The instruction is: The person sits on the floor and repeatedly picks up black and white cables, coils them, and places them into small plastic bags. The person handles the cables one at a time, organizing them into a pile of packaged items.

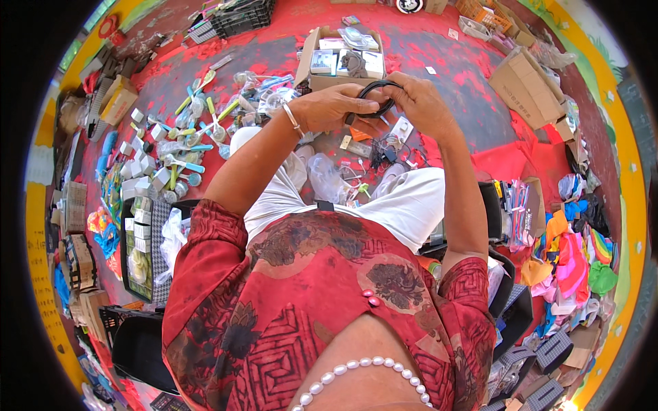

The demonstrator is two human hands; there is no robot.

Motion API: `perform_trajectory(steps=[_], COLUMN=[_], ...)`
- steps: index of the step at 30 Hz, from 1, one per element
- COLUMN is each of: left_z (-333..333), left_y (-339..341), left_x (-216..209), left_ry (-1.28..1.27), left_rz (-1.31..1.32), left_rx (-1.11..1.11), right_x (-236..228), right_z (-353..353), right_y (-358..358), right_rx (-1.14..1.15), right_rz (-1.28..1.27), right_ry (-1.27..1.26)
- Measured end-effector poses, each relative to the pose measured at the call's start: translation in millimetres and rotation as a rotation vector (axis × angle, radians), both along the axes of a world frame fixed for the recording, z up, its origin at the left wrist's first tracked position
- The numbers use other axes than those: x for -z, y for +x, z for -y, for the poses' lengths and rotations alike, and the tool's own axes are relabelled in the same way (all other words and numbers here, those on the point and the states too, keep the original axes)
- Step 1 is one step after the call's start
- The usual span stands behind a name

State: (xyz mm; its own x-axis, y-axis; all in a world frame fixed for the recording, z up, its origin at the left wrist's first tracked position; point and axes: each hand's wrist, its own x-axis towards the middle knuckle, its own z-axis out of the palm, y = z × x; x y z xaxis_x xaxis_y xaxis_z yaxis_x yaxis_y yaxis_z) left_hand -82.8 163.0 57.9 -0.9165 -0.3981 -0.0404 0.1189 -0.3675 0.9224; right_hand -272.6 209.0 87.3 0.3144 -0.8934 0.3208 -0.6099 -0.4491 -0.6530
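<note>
Out in front of my body, both hands are closed on a coiled black cable [375,88]. My left hand [334,107] grips the coil's left side between thumb and fingers, and a light bracelet circles that wrist. From the right, my right hand [419,104] pinches the loops with its fingertips. Below the hands, a tangle of black cables [382,157] lies on the floor beside a white adapter-like block [401,130]. A clear plastic bag [322,177] sits between my white-trousered legs.
A cardboard box [334,83] of small boxes stands just beyond my hands. Brushes and small white boxes [146,164] litter the floor at left. Bins [156,274] flank me, with colourful cloth [572,267] heaped at right. An open carton [524,89] stands far right.
</note>
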Motion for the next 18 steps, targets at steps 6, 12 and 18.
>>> perform_trajectory(steps=[6,12,18], left_z=[0.4,-4.2,-7.4], left_y=[-4.6,-12.4,-21.3], left_x=[4.0,4.2,2.1], left_ry=[0.075,0.025,-0.161], left_rz=[0.053,0.126,0.25], left_rx=[-0.01,0.0,-0.076], right_x=[-1.6,-0.7,-1.3], right_z=[0.3,2.8,2.1], right_y=[-4.3,-10.5,-16.9], right_rx=[-0.041,-0.052,-0.082], right_rz=[0.035,-0.001,0.105], right_ry=[0.02,0.052,0.133])
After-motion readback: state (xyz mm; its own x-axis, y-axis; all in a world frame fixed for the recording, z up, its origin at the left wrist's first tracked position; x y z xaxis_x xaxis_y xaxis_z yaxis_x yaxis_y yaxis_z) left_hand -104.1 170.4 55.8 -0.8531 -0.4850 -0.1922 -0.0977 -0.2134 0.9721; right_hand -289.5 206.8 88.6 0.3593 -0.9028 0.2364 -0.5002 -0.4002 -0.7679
